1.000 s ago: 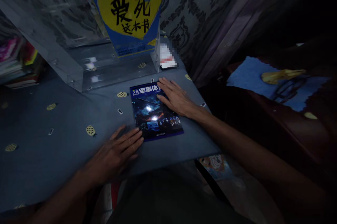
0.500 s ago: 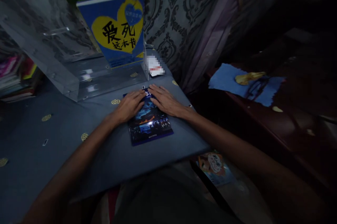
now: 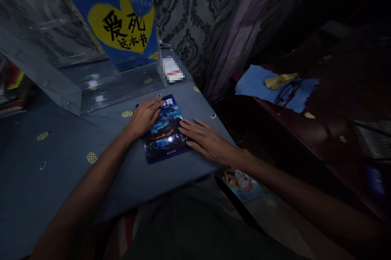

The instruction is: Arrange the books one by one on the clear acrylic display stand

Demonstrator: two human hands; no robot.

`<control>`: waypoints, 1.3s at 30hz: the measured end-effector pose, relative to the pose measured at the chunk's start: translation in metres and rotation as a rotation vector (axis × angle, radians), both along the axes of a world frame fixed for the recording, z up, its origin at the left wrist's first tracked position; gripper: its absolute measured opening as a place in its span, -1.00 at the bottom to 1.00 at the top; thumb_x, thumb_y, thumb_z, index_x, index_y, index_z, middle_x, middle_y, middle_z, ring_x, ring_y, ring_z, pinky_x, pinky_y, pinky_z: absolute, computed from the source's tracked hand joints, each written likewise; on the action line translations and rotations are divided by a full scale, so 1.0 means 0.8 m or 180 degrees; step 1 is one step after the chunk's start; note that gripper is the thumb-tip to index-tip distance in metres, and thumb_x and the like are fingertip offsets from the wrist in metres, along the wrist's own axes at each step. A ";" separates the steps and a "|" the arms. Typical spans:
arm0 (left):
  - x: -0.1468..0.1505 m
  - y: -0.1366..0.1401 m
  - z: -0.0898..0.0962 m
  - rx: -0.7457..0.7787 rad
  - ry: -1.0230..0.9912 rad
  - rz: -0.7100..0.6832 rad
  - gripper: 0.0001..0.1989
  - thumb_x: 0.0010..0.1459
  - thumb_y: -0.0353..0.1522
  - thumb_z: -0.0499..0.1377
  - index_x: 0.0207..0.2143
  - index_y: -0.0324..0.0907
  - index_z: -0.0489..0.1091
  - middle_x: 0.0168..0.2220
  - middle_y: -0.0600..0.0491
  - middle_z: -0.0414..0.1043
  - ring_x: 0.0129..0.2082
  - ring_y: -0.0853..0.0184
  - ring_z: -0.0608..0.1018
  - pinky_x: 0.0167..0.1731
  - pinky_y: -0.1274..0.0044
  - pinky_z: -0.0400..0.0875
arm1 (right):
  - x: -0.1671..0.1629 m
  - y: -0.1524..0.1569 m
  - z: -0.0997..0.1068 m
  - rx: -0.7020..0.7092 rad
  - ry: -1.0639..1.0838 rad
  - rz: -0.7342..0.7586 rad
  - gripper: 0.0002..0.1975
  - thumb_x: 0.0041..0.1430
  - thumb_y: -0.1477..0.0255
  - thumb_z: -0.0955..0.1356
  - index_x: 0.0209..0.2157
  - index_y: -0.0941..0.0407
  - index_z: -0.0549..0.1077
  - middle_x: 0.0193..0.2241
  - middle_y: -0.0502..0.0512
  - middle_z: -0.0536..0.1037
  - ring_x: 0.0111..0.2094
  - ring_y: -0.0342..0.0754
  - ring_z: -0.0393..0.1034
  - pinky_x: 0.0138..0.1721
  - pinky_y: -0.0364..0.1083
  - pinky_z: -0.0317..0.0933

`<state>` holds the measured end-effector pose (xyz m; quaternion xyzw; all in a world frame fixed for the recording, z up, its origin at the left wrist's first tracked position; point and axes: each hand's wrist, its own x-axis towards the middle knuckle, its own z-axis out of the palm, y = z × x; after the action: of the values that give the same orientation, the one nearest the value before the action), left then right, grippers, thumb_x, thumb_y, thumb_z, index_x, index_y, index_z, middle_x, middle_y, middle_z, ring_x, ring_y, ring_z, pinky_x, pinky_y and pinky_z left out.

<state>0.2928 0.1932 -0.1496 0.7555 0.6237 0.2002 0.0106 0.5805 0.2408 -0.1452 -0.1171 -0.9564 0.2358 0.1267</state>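
A dark blue glossy book [image 3: 165,130] with a picture cover lies flat near the right edge of the cloth-covered table [image 3: 113,182]. My left hand [image 3: 145,115] rests on its upper left part, fingers stretched out and covering some of the title. Over the book's right edge lies my right hand [image 3: 209,140], flat with its fingers extended toward the cover. Neither hand grips the book. Behind it, a blue book with a yellow heart [image 3: 122,24] stands upright in a clear acrylic stand [image 3: 71,97].
A white card-like item [image 3: 173,71], partly blurred out, lies beside the stand. Stacked books [image 3: 14,97] are at the far left. To the right, a dark red surface [image 3: 290,130] bears a blue cloth [image 3: 253,85] with a yellowish object. A patterned curtain [image 3: 195,16] hangs behind.
My right hand has slid from the book's top down to its right edge, uncovering more of the title. My left hand stays on the upper left. The whole view has shifted slightly.
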 end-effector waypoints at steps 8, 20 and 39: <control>0.001 0.000 0.000 0.0029 -0.0010 0.0027 -0.60 0.41 -0.34 -0.03 0.17 -0.23 0.41 0.23 -0.14 0.43 0.24 0.14 0.46 0.26 0.18 0.31 | 0.051 -0.044 -0.002 0.0228 0.0072 0.0070 -0.47 0.44 0.42 0.26 0.39 0.07 0.18 0.33 0.20 0.34 0.39 0.08 0.12 0.38 0.25 0.10; -0.023 -0.053 0.011 0.0006 0.0256 0.0214 -0.59 0.42 -0.27 -0.05 0.20 -0.14 0.38 0.23 -0.14 0.42 0.26 0.07 0.43 0.22 0.11 0.34 | 0.041 -0.038 0.007 0.0307 0.0306 -0.0064 -0.59 0.41 0.41 0.29 0.24 0.01 0.41 0.18 0.17 0.52 0.32 0.13 0.28 0.32 0.30 0.18; -0.012 -0.101 -0.003 0.0101 0.0291 0.0434 -0.47 0.44 -0.14 -0.07 0.31 -0.24 0.20 0.34 -0.24 0.27 0.36 0.05 0.30 0.30 0.11 0.25 | -0.093 -0.003 -0.005 0.0370 -0.0015 0.0176 -0.46 0.46 0.25 0.22 0.36 0.14 0.22 0.37 0.26 0.25 0.43 0.08 0.02 0.42 0.23 0.00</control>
<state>0.2829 0.1124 -0.1519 0.7198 0.6702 0.1756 -0.0436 0.5062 0.2381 -0.1492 -0.0836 -0.9716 0.1829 0.1245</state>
